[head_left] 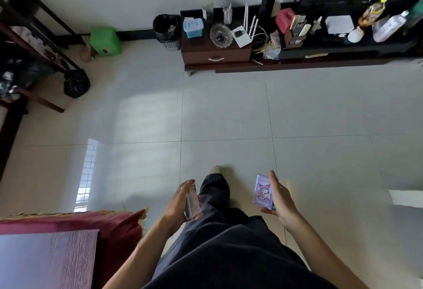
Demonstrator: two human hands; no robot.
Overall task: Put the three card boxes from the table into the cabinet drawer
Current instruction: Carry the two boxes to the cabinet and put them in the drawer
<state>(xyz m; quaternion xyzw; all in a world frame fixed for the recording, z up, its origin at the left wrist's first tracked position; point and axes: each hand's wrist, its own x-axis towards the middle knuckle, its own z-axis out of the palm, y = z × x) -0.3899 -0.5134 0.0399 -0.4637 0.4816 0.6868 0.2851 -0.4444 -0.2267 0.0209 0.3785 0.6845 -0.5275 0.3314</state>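
Observation:
My right hand grips a purple card box with a cartoon figure on its face. My left hand is closed on a pale card box seen edge-on; whether it is one box or two stacked I cannot tell. Both hands hang low over the tiled floor, either side of my dark trouser leg. Across the room stands a dark brown cabinet whose drawer with a pale handle is closed. The table is at the bottom left, behind my left arm.
Open tiled floor lies between me and the cabinet. A black waste bin and a green stool stand left of the cabinet. A cluttered black TV stand runs right of it. A dark red cushion lies beside the table.

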